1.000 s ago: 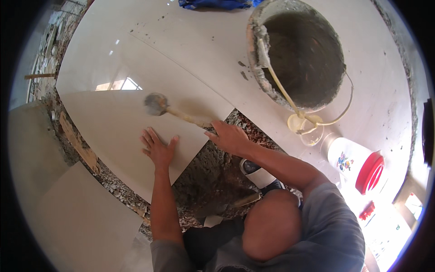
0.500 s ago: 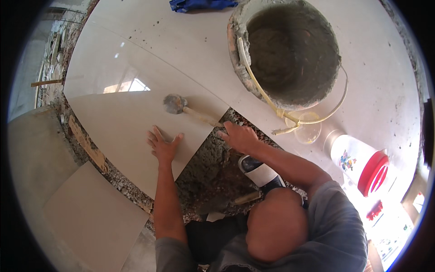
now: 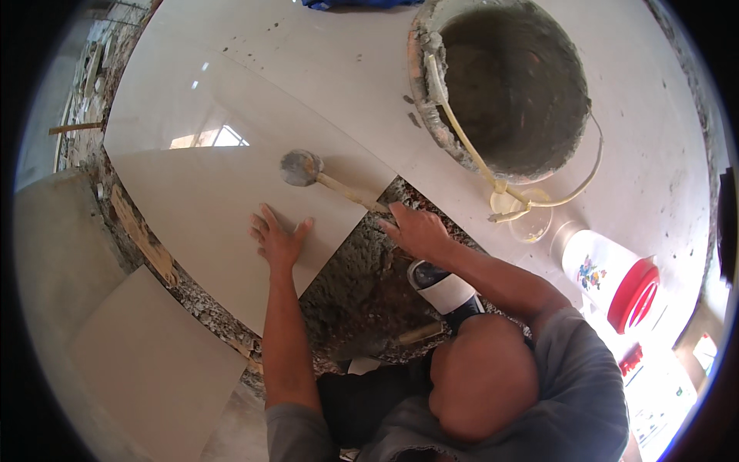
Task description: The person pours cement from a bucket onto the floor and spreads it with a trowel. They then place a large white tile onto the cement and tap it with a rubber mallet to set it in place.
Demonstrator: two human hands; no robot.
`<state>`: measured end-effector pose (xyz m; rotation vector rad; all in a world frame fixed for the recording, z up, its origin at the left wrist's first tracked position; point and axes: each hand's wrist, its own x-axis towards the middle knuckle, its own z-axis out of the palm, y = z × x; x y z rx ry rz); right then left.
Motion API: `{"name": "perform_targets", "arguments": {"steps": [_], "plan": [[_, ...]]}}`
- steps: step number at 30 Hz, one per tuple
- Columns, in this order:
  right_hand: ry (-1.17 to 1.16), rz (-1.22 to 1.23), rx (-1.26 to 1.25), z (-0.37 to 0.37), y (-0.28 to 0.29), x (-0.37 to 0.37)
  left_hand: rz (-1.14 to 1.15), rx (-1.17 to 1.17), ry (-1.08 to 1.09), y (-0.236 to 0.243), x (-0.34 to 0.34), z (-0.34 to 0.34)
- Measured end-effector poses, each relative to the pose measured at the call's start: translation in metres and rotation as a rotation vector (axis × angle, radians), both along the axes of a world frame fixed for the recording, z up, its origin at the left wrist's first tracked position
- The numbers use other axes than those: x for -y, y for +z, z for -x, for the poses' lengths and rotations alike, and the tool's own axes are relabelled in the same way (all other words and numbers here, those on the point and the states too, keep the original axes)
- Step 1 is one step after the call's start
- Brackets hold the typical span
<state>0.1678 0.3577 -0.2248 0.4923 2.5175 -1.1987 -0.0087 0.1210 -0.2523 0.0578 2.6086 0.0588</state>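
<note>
My left hand (image 3: 279, 237) lies flat on a glossy pale floor tile (image 3: 192, 208), its fingers spread. In my right hand (image 3: 419, 231) is the wooden handle of a mallet (image 3: 339, 189), gripped near its end. The mallet's grey, worn head is over the tile, above and to the right of my left fingers; whether it touches the surface I cannot tell. Beside the tile's right edge lies a bed of wet, dark mortar (image 3: 346, 281), just below my right hand.
A mortar-caked bucket (image 3: 431, 100) with a dark grey inside stands at the far right. Nearer are a white jug (image 3: 593, 266) with a red lid and my sandalled foot (image 3: 443, 289). Another tile (image 3: 154, 362) lies left, past a rubble strip (image 3: 204, 308). Blue cloth (image 3: 354, 4) shows at the top edge.
The view has shifted slightly, moving the bucket and blue cloth in the picture. The mallet's head sits a little differently over the tile. My left hand stays spread on the tile.
</note>
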Motion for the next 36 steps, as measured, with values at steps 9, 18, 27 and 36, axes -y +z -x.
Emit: {"name": "perform_targets", "arguments": {"steps": [9, 18, 27, 36], "plan": [[0.015, -0.075, -0.048, 0.021, 0.003, 0.001, -0.063, -0.051, 0.057, -0.004, -0.004, -0.003], [-0.068, -0.043, 0.161, 0.026, 0.0, 0.005, -0.015, -0.031, 0.036, -0.006, -0.008, -0.005], [-0.012, -0.046, -0.239, 0.061, 0.03, 0.019, -0.063, -0.144, 0.257, 0.006, 0.093, 0.036], [0.026, -0.163, 0.002, 0.121, 0.005, 0.054, -0.074, -0.088, 0.281, 0.003, 0.098, 0.036]]}}
